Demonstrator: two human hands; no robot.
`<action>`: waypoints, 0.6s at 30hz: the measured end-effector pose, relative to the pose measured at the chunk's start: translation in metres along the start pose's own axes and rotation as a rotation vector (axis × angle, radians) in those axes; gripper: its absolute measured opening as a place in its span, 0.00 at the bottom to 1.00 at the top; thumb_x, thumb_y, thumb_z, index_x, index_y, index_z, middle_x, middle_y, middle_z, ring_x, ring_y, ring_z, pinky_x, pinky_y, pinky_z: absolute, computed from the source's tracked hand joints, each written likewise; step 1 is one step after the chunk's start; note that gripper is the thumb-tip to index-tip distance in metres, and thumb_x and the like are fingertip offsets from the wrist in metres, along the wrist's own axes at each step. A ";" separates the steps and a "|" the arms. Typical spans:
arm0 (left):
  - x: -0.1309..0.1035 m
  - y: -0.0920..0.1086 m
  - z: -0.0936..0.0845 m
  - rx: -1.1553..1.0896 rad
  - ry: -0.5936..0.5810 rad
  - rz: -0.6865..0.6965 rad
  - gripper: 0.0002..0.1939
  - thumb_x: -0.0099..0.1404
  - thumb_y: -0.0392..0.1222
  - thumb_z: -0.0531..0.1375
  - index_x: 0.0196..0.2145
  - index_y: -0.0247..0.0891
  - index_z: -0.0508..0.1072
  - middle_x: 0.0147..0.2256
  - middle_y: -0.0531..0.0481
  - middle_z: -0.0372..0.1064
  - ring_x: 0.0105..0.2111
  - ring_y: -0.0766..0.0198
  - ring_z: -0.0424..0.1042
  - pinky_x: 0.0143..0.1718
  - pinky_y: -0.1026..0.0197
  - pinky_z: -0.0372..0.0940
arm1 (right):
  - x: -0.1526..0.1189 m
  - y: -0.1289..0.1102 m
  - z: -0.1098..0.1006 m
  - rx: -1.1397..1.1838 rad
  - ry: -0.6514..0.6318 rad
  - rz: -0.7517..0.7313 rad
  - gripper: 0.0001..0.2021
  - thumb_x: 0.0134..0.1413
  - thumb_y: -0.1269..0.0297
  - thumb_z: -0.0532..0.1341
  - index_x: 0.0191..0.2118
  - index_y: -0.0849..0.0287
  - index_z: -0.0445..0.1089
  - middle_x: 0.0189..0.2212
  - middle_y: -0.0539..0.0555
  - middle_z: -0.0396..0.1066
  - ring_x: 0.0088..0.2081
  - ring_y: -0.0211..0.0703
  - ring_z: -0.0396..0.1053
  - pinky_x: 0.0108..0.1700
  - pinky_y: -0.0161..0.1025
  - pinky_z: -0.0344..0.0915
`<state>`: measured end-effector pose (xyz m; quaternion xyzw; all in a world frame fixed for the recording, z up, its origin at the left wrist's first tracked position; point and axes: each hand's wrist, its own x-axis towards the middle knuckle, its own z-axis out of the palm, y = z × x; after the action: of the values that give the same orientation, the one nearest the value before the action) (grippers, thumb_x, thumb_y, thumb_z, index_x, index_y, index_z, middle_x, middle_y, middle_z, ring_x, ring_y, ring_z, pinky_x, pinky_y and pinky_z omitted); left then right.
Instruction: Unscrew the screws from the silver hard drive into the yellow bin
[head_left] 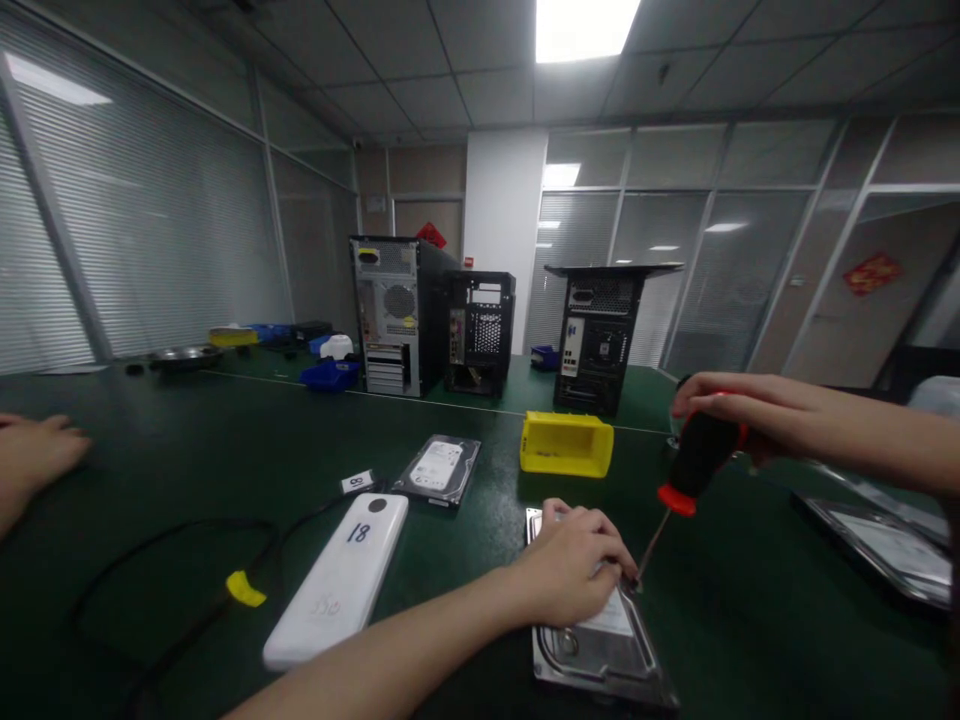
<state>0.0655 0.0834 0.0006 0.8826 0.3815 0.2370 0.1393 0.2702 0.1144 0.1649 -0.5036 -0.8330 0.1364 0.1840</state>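
A hard drive (630, 655) lies on the table in front of me. My left hand (576, 568) rests over it, fingers curled against its top and far part, hiding much of the label. My right hand (720, 405) is wrapped round the black and red handle of a screwdriver (691, 465). The screwdriver slants down to the left, its tip at the drive's right edge, close to my left fingertips. Whether the tip sits in a screw I cannot tell.
A yellow bin (567, 445) stands beyond the drive. To the left lie another hard drive (441, 468), a white power bank (341, 580) and a black cable (202, 610). Computer cases (390, 310) stand at the back. Another person's hand (41, 455) is at the left edge.
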 end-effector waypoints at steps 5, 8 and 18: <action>0.000 -0.001 0.000 0.005 0.001 0.002 0.11 0.66 0.35 0.51 0.37 0.41 0.74 0.41 0.51 0.67 0.47 0.58 0.65 0.50 0.51 0.51 | -0.008 -0.024 -0.001 0.024 -0.113 0.048 0.30 0.50 0.35 0.50 0.37 0.59 0.71 0.28 0.56 0.69 0.28 0.41 0.66 0.29 0.36 0.66; 0.000 -0.002 0.001 -0.002 0.013 0.007 0.11 0.67 0.36 0.52 0.38 0.42 0.74 0.42 0.52 0.66 0.47 0.59 0.64 0.51 0.50 0.51 | -0.012 -0.029 0.000 0.012 -0.089 0.057 0.33 0.52 0.35 0.46 0.41 0.60 0.73 0.28 0.57 0.70 0.27 0.42 0.66 0.29 0.38 0.65; 0.000 -0.002 0.002 -0.009 0.028 0.015 0.11 0.66 0.35 0.53 0.37 0.41 0.74 0.40 0.51 0.67 0.46 0.59 0.65 0.50 0.49 0.51 | -0.002 -0.032 0.006 -0.016 0.033 -0.230 0.30 0.57 0.40 0.46 0.51 0.56 0.69 0.50 0.56 0.70 0.52 0.52 0.65 0.57 0.48 0.56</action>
<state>0.0654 0.0844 -0.0023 0.8813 0.3758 0.2521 0.1362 0.2427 0.0982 0.1721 -0.4084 -0.8831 0.0997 0.2081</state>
